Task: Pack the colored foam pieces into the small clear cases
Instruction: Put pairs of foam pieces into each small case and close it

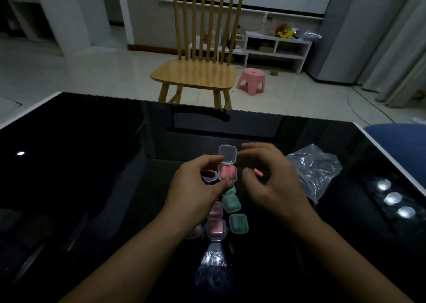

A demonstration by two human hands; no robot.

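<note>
My left hand [198, 187] holds a small clear case [227, 167] above the black table, its lid standing up. Two salmon-pink foam pieces [227, 172] lie side by side inside it. My right hand [272, 183] hovers just right of the case, fingers spread and curled, with nothing visibly in them. A loose pink foam piece [258, 172] lies on the table beyond my right thumb. Below my hands sit filled cases: two green ones [231, 203] [238, 223] and two pink ones [216, 228] [215, 210]. Another clear case [210, 178] shows partly behind my left fingers.
A crumpled clear plastic bag [315, 171] lies on the glossy black table [92, 164] to the right of my hands. A wooden chair [196, 72] stands beyond the table's far edge, a pink stool [250, 80] on the floor beside it. Lamp reflections [391, 197] glare at right.
</note>
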